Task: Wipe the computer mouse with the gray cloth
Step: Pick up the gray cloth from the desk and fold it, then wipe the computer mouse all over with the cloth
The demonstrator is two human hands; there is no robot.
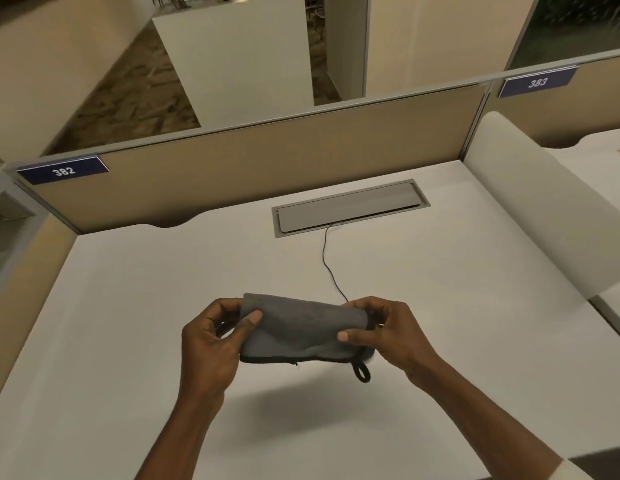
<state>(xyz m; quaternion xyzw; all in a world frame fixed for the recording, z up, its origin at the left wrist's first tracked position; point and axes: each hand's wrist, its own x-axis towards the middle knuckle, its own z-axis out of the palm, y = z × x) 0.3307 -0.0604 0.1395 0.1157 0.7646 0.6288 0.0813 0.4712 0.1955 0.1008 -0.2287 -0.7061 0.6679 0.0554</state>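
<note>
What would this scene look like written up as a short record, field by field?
setting: white office desk with tan divider panels
gray cloth: held above the desk, black trim and a small loop at one corner
left hand: gripping the cloth's left end
right hand: gripping the cloth's right end
mouse: not visible, possibly hidden by the cloth
black cable: runs from the cable hatch toward the hands
desk labels: 382 and 383

head cam: worn on head, wide-angle | aimed fwd + down at white desk [128, 306] | hands seen close, low centre | partition [267, 161] seen further off | single view, nothing shared
</note>
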